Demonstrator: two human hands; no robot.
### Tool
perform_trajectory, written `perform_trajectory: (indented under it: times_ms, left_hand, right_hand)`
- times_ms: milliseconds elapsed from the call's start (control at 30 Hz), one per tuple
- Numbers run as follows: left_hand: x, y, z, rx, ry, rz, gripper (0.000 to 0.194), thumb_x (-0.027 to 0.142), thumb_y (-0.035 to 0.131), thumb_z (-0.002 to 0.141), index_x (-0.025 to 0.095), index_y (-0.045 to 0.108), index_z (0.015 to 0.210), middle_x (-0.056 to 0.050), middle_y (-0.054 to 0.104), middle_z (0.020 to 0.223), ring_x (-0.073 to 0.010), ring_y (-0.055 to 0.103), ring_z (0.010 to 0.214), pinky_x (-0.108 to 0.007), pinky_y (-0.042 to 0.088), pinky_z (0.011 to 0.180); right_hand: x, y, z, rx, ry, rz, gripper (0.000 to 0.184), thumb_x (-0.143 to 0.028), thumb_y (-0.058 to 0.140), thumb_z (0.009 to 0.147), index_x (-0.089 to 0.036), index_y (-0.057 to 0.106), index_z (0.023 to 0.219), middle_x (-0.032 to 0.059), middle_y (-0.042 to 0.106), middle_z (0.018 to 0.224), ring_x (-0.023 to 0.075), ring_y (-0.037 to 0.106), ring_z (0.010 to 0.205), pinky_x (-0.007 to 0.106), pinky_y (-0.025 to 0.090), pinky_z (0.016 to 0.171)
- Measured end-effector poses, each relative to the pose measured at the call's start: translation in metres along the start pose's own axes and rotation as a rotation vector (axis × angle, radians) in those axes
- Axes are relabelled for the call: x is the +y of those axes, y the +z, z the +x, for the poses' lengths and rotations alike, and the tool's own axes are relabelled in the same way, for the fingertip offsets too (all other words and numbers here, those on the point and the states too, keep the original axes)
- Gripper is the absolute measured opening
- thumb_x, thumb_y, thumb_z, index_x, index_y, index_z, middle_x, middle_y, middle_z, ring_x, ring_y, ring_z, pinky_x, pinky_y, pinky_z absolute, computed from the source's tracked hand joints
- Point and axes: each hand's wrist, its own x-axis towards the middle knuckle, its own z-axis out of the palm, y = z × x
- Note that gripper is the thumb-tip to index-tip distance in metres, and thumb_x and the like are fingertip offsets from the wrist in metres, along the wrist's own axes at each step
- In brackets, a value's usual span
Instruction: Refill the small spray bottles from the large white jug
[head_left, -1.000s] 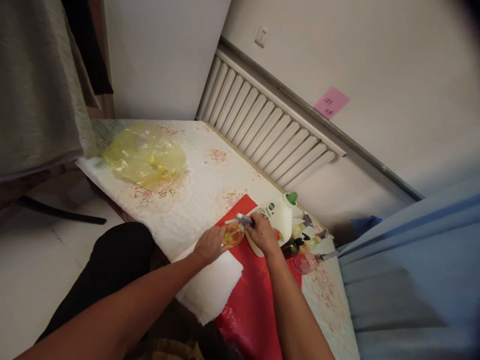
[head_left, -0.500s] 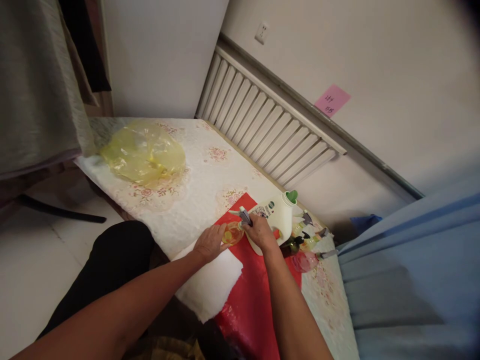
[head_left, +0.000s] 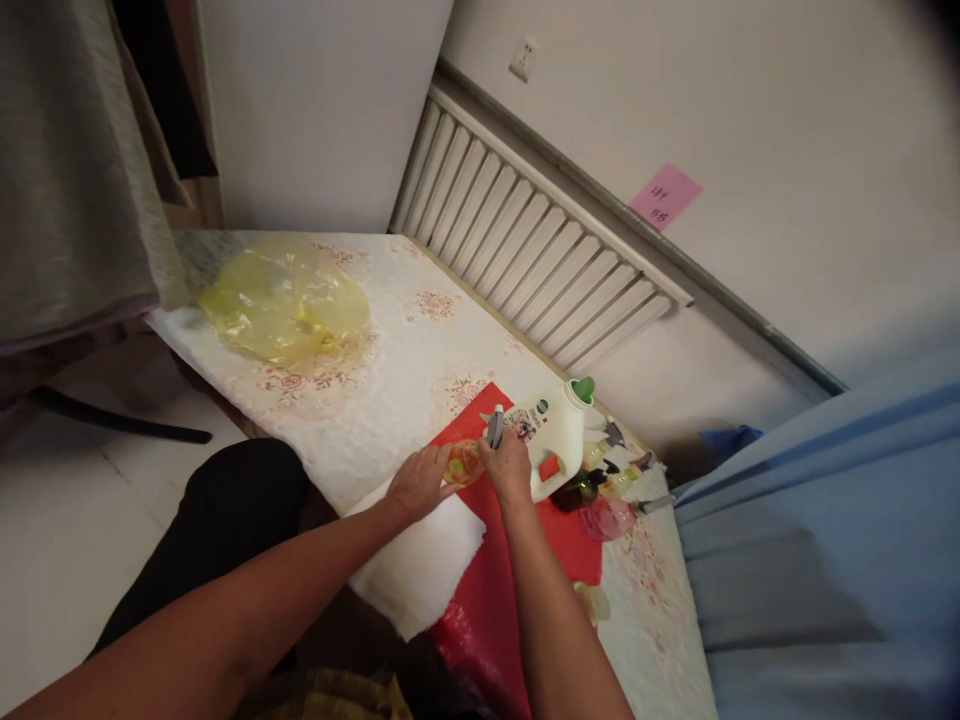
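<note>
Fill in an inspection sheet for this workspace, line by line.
Surface: floral cover, with a red sheet and a white cloth or paper on it.
Job's things: bottle with orange on it or in it; grey spray head; white jug with green at its mouth.
Clutter: dark bottle, pink bottle, others behind them; yellow bag at far left.
Hands: left hand holds the bottle; right hand grips the spray head.
Cables: nothing seen.
Surroundings: radiator, wall socket, pink note, blue curtain.
</note>
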Motion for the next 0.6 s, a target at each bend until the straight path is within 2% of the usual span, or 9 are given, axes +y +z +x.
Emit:
perform_trajectory:
  times_ms: [167,333,500,600]
  left_hand:
    - [-0.005,0.002,0.003,0.015,0.002,-0.059,0.063,0.04,0.07,0.084,0.016,0.043,0.135,-0.015,0.062,0.124,-0.0297,0.059,0.115,-0.043,0.048,0.099]
    - [-0.005,-0.009,0.021,0.005,-0.067,-0.188,0.068,0.035,0.078,0.074,0.017,0.046,0.131,-0.014,0.059,0.126,-0.0302,0.055,0.121,-0.044,0.047,0.104]
    - [-0.009,-0.023,0.053,-0.195,0.05,-0.384,0.074,0.028,0.082,0.064,0.016,0.05,0.13,-0.015,0.058,0.133,-0.032,0.052,0.127,-0.045,0.042,0.11]
    - [-0.016,-0.026,0.064,-0.296,0.109,-0.51,0.067,0.031,0.078,0.066,0.015,0.054,0.126,-0.012,0.066,0.124,-0.0293,0.062,0.113,-0.039,0.051,0.097]
  right_hand:
    - [0.004,0.005,-0.003,0.043,0.01,0.029,0.018,-0.034,0.058,0.086,-0.02,0.066,0.092,0.0114,0.073,0.081,0.0255,0.066,0.074,0.03,0.038,0.06]
    - [0.007,0.009,0.001,0.055,0.015,0.04,0.013,-0.033,0.06,0.084,-0.021,0.065,0.087,0.0085,0.071,0.074,0.0231,0.064,0.068,0.029,0.034,0.056]
    - [0.007,0.012,0.004,0.047,0.023,0.043,0.01,-0.033,0.061,0.083,-0.023,0.062,0.083,0.0052,0.068,0.07,0.0214,0.06,0.063,0.028,0.033,0.055]
    - [0.007,0.011,0.004,0.038,0.059,0.043,0.012,-0.034,0.06,0.083,-0.023,0.061,0.083,0.0042,0.067,0.07,0.0214,0.059,0.063,0.028,0.034,0.056]
